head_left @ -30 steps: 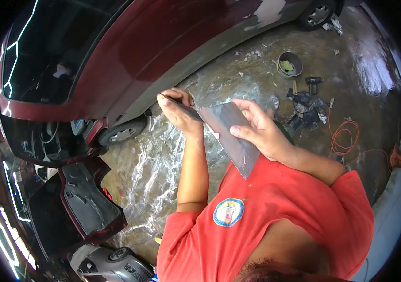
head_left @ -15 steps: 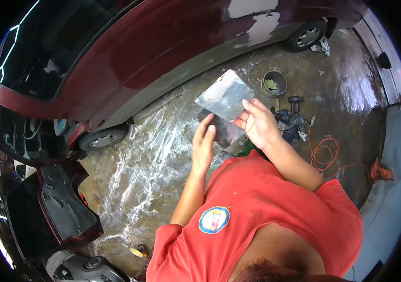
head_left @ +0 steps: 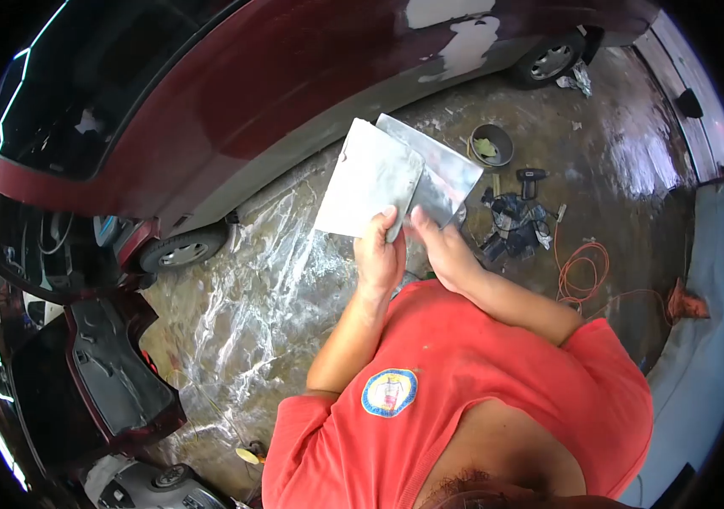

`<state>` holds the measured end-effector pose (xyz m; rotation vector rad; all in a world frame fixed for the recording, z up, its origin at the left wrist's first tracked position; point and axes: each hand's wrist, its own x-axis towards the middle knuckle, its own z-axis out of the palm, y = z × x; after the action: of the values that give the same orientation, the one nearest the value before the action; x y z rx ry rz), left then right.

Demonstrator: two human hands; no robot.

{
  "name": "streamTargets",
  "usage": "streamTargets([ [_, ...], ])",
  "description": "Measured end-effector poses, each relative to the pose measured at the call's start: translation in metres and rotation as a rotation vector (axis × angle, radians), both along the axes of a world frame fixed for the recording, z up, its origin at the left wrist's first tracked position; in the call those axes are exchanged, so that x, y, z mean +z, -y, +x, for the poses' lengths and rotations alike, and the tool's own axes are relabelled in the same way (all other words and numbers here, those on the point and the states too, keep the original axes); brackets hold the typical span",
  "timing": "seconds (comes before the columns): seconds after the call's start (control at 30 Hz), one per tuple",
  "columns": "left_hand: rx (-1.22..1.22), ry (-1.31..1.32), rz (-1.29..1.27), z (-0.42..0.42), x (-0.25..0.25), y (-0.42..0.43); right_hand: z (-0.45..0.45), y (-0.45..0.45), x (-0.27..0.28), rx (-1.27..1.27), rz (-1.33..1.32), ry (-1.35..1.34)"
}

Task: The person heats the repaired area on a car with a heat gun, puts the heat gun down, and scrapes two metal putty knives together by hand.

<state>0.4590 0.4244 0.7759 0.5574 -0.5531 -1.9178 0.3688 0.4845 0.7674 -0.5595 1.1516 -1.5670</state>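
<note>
Two flat rectangular plates are held up in front of my red shirt, fanned apart and overlapping. My left hand (head_left: 379,254) is closed on the lower corner of a whitish, smudged plate (head_left: 369,176), its thumb lying on the face. Close beside it, my right hand (head_left: 451,256) grips the lower edge of a grey plate (head_left: 447,161) streaked with pale residue. The whitish plate partly covers the grey one. Fingers behind the plates are hidden.
A maroon car (head_left: 260,102) with pale filler patches (head_left: 468,49) spans the far side. On the stained floor are a bucket (head_left: 504,146), a heat-gun-shaped tool (head_left: 531,180), dark crumpled material (head_left: 515,222) and an orange hose (head_left: 584,270). A detached door-like panel (head_left: 116,365) lies left.
The plates have fanned apart, exposing the whitish one on the left and the grey one on the right. My left hand has moved up onto the whitish plate; my right hand has shifted lower.
</note>
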Motion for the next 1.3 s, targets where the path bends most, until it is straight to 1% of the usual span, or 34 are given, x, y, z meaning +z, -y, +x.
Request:
streamTargets([
  [0.07,-0.023,-0.022,0.016,-0.004,0.006,-0.009,-0.007,0.008,-0.001,-0.164,-0.142,0.086],
  [0.13,-0.054,0.057,0.040,0.002,0.006,-0.011,-0.019,0.017,0.014,-0.337,-0.279,0.218],
  [0.2,-0.088,0.100,0.024,0.015,0.006,-0.010,-0.061,0.019,0.005,-0.311,-0.323,0.431],
  [0.27,-0.140,0.100,-0.038,0.028,0.002,-0.006,-0.099,0.013,0.013,-0.304,-0.215,0.330],
  [0.33,-0.167,0.163,-0.042,0.039,-0.009,0.000,-0.110,0.012,0.017,-0.424,-0.249,0.068],
  [0.37,-0.172,0.195,-0.042,0.042,-0.011,0.002,-0.106,0.012,0.024,-0.457,-0.216,-0.108],
  [0.4,-0.180,0.224,-0.043,0.044,-0.012,0.004,-0.101,0.010,0.032,-0.361,-0.250,-0.458],
  [0.47,-0.224,0.194,-0.065,0.046,-0.007,0.012,-0.087,0.004,0.052,-0.148,-0.301,-1.151],
  [0.53,-0.310,0.150,-0.098,0.052,-0.009,0.018,-0.069,0.004,0.078,0.177,-0.622,-1.650],
  [0.6,-0.416,0.150,-0.142,0.054,-0.012,0.021,-0.042,0.000,0.086,0.308,-0.804,-1.576],
  [0.7,-0.514,0.201,-0.218,0.055,-0.010,0.020,-0.027,-0.002,0.096,0.456,-0.868,-1.478],
  [0.8,-0.524,0.291,-0.310,0.054,-0.010,0.016,-0.022,0.004,0.080,0.366,-0.867,-1.531],
  [0.87,-0.477,0.383,-0.405,0.053,-0.013,0.013,-0.020,0.008,0.070,0.319,-0.831,-1.472],
  [0.9,-0.435,0.460,-0.483,0.053,-0.016,0.013,-0.018,0.011,0.065,0.297,-0.810,-1.448],
  [0.97,-0.319,0.680,-0.752,0.056,-0.019,0.011,-0.019,0.017,0.062,0.286,-0.746,-1.351],
  [1.0,-0.163,0.903,-1.084,0.055,-0.013,0.012,-0.022,0.020,0.061,0.269,-0.738,-1.350],
  [1.07,-0.226,0.751,-0.626,0.056,-0.014,0.005,-0.027,0.027,0.057,0.232,-0.720,-1.342],
  [1.1,-0.140,0.628,-0.487,0.051,-0.015,0.001,-0.030,0.030,0.055,0.227,-0.700,-1.375],
  [1.13,-0.141,0.574,-0.476,0.050,-0.012,-0.002,-0.036,0.034,0.049,0.207,-0.673,-1.368],
  [1.2,-0.149,0.748,-0.687,0.051,0.001,-0.003,-0.047,0.042,0.042,0.169,-0.621,-1.359],
  [1.3,-0.146,0.512,-0.492,0.050,-0.008,-0.001,-0.040,0.034,0.047,0.199,-0.717,-1.401],
])
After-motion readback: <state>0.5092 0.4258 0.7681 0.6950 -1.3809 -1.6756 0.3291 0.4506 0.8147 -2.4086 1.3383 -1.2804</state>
